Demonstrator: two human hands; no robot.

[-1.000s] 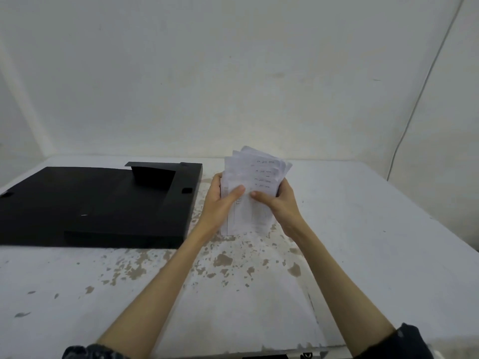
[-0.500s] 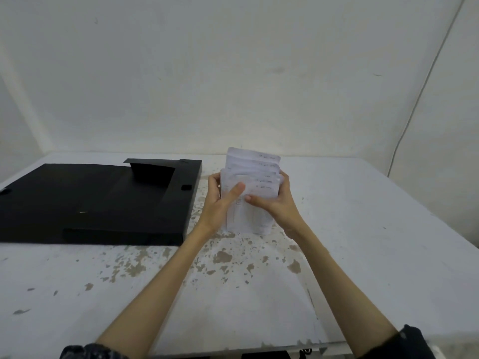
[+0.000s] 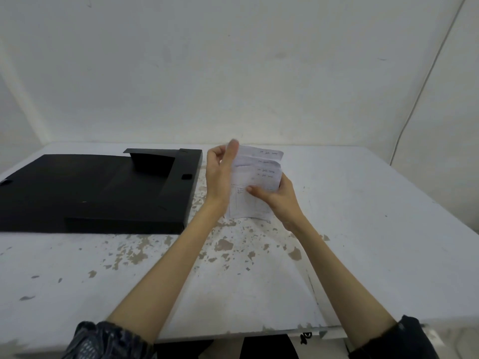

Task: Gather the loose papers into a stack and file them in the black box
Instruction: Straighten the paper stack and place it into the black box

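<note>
Papers (image 3: 255,177) upright, bottom edge on table (image 3: 363,229), right of black box (image 3: 103,193). Right hand (image 3: 274,198) pinches stack, thumb in front. Left hand (image 3: 220,174) at left edge; grip unclear. White chipped tabletop, plain wall (image 3: 233,73).

Both forearms reach forward from dark sleeves, bare to the elbow, converging toward the middle. The left hand (image 3: 220,174) stands upright with its back to the camera, thumb raised and slightly blurred at the top, its fingers (image 3: 216,154) curled round the far side out of sight. The right hand (image 3: 278,196) sits lower and just beside it, wrist bent inward, thumb pressed flat across the front while the fingers wrap behind in a closed pinch.
</note>
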